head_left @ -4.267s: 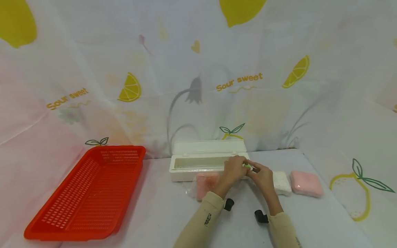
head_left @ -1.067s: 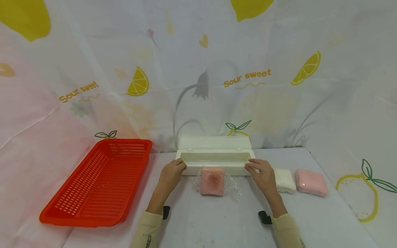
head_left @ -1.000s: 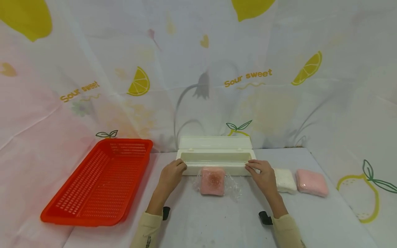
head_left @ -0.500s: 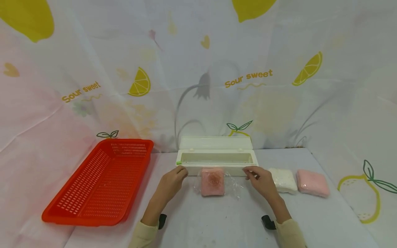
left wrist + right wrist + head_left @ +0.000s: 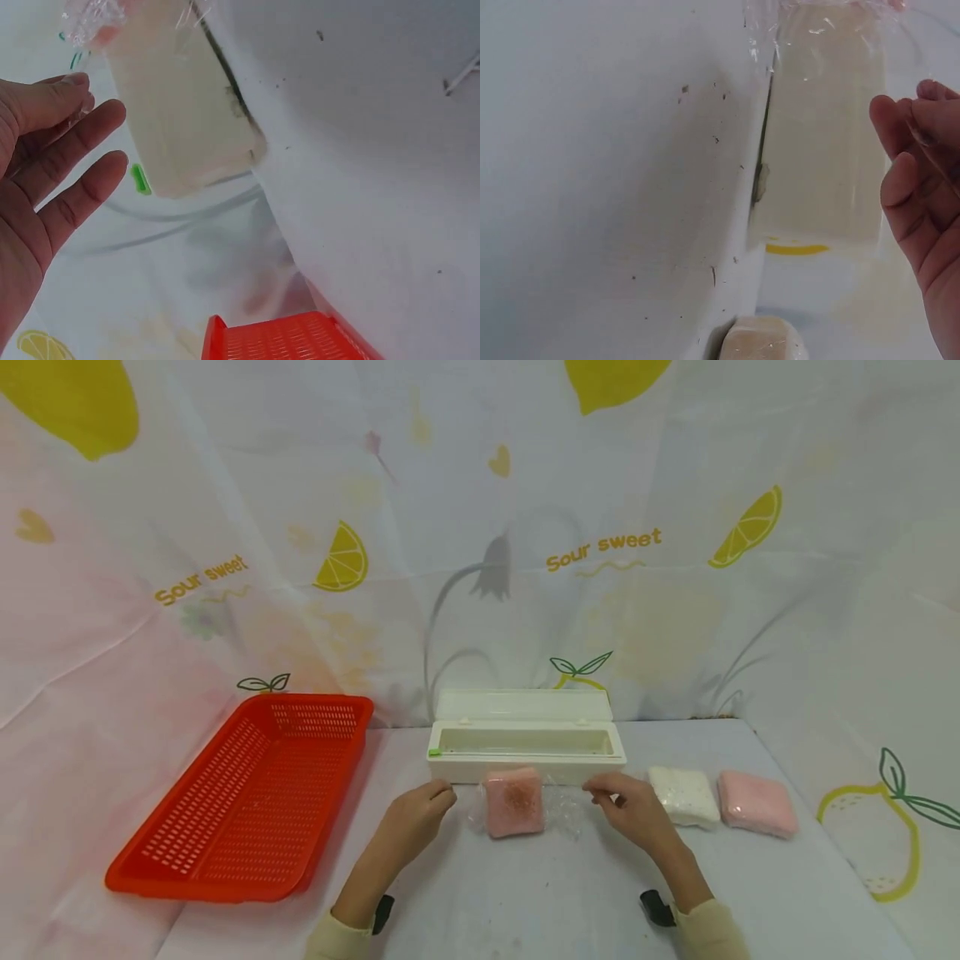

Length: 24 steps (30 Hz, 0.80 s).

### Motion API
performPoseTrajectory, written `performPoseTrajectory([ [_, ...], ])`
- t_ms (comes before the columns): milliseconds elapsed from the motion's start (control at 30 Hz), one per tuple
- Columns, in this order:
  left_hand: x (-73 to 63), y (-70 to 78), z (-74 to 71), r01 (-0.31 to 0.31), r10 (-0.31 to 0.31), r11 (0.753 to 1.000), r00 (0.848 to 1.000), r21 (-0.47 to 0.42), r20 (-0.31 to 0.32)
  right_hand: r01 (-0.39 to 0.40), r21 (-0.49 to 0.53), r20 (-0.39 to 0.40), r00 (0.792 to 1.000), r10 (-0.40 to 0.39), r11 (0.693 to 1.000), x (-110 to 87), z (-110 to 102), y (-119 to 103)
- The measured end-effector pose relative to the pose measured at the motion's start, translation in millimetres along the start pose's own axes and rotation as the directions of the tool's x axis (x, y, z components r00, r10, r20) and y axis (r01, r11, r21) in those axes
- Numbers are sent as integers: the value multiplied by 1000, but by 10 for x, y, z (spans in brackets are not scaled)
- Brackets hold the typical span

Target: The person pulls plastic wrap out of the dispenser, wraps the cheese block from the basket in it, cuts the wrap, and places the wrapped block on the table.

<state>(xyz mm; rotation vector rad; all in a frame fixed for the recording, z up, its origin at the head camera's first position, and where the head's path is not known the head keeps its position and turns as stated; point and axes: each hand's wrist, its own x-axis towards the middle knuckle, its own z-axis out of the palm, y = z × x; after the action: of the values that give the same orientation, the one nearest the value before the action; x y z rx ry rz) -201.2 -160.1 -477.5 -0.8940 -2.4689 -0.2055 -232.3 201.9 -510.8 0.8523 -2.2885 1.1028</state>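
A long white plastic-wrap dispenser (image 5: 525,772) stands at the back, lid raised, with a green slider (image 5: 434,752) at its left end. In front of it lies a pink square block (image 5: 514,803) with a brownish patch and crinkled clear film (image 5: 562,810) around it. My left hand (image 5: 414,818) is left of the block, thumb and fingertip pinching clear plastic wrap; two other fingers are extended in the left wrist view. On the block's right, my right hand (image 5: 633,810) pinches clear film between thumb and fingertips, with the other fingers bent. The film's span between the hands hardly shows.
A red perforated basket (image 5: 300,860) sits on the left. To the right of my right hand lie a white wrapped block (image 5: 684,796) and a pink wrapped block (image 5: 757,803). A lemon-printed cloth (image 5: 660,635) hangs close behind the dispenser.
Both hands were together at the dispenser's right end, then at its two front corners. Now they have drawn back toward me, level with the pink block. The green slider has moved from right to left.
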Motion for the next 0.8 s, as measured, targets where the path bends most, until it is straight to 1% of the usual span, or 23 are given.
performPoseTrajectory([
  [167, -68, 43, 52, -51, 50, 998, 998, 31, 41, 23, -85, 39, 999, -20, 996, -22, 5, -4],
  [333, -131, 96, 99, -92, 87, 994, 992, 56, 89, 45, -123, 71, 997, -37, 991, -56, 25, 11],
  [500, -162, 159, 118, -100, 92, 994, 987, 53, 129, 70, -156, 100, 993, -54, 985, -87, 45, 18],
  [600, -175, 183, 122, -97, 91, 994, 987, 43, 132, 72, -163, 116, 992, -53, 984, -100, 59, 14],
  [667, -174, 192, 127, -100, 94, 994, 988, 40, 124, 70, -169, 123, 991, -49, 983, -106, 62, 10],
  [733, -170, 196, 142, -98, 94, 994, 990, 39, 105, 55, -178, 127, 991, -33, 983, -116, 62, 11],
  [800, -167, 200, 157, -81, 79, 996, 994, 22, 80, 45, -187, 124, 992, -22, 981, -124, 62, 12],
])
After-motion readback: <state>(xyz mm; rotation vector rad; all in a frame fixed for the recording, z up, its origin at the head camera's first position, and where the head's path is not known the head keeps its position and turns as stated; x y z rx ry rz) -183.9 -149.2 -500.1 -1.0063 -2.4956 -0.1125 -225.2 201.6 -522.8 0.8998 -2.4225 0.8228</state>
